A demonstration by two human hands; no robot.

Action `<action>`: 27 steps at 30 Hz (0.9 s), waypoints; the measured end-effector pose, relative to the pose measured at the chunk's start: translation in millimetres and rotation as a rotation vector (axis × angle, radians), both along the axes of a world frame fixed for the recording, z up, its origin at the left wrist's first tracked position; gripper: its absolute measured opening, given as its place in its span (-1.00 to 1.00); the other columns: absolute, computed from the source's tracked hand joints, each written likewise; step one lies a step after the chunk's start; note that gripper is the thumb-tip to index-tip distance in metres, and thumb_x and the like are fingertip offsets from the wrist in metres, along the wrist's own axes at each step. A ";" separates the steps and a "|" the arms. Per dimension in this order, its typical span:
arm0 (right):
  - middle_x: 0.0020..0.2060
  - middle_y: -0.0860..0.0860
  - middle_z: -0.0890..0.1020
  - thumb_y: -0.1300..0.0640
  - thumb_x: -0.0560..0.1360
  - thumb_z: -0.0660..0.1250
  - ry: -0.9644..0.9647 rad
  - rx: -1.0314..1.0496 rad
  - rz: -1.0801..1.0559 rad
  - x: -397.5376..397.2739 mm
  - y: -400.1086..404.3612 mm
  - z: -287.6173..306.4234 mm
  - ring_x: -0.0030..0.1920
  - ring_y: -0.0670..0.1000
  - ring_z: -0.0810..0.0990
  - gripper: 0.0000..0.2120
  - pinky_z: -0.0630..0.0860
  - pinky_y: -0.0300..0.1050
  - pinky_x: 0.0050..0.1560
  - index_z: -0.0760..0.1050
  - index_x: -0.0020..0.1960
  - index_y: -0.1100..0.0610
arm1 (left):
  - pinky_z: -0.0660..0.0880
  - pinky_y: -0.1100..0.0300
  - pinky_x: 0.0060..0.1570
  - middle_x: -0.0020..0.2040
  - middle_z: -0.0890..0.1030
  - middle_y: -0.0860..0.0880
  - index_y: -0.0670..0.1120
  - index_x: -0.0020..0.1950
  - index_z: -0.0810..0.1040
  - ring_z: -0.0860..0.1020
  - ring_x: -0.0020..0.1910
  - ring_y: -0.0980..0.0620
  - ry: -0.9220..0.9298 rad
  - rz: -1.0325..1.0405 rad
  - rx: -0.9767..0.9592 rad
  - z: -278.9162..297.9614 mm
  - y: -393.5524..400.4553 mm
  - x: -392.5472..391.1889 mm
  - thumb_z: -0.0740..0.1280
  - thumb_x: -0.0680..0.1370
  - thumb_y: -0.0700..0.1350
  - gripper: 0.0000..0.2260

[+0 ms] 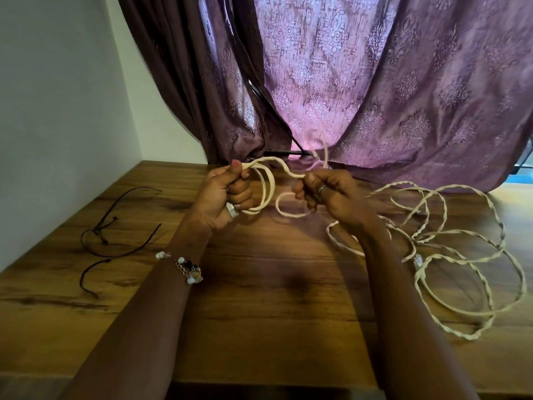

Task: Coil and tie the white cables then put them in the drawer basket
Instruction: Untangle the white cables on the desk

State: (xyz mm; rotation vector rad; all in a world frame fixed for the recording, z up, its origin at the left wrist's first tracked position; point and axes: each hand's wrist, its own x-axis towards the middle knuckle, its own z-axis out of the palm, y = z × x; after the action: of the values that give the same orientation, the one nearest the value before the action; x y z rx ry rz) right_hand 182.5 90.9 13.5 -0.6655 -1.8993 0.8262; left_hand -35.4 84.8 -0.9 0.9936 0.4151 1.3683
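My left hand (227,194) grips a small coil of white cable (266,192) above the wooden table (259,298), with a couple of loops hanging from its fist. My right hand (328,194) holds the same cable a short way along, and a loose loop droops below its fingers. The cable's free end sticks up behind the right hand, toward the curtain. A second, twisted white cable (461,255) lies in a loose tangle on the table to the right, partly under my right forearm. No drawer basket is in view.
Thin dark cords (115,235) lie on the table's left part. A purple patterned curtain (360,82) hangs behind the table and drapes onto its far edge. A white wall (57,82) stands at the left.
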 end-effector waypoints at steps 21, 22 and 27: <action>-0.21 0.24 0.64 0.43 0.36 0.46 -0.319 -0.321 -0.390 19.5 10.8 2.0 -0.33 0.08 0.65 -0.69 0.55 -0.11 -0.38 0.51 0.06 0.28 | 0.33 0.25 -0.43 -0.56 0.28 0.08 -0.10 -0.14 0.39 0.21 -0.62 0.15 -0.256 -0.048 0.061 5.0 7.5 -22.5 0.06 0.58 -0.05 -0.79; -0.20 0.27 0.64 0.49 0.38 0.40 -0.153 -0.431 -0.331 23.0 6.9 4.9 -0.34 0.08 0.66 -0.73 0.58 -0.09 -0.38 0.52 0.05 0.35 | 0.36 0.25 -0.40 -0.55 0.29 0.07 -0.10 -0.13 0.40 0.22 -0.61 0.14 -0.253 -0.053 0.057 5.2 7.1 -23.8 0.06 0.59 -0.07 -0.80; -0.32 0.19 0.64 0.47 0.48 0.24 0.471 -0.711 -0.227 36.1 7.1 6.6 -0.39 0.04 0.65 -0.88 0.63 -0.07 -0.35 0.55 -0.06 0.40 | 0.53 0.19 -0.26 -0.53 0.32 0.03 -0.16 -0.10 0.43 0.28 -0.62 0.12 -0.093 -0.062 0.049 9.5 -0.9 -19.2 0.07 0.59 -0.12 -0.80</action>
State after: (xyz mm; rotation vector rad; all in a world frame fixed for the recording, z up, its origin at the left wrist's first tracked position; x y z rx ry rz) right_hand 218.6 98.0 20.2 -0.9822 -1.0645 1.3807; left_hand -54.6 83.9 8.6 0.9716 0.2802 1.3681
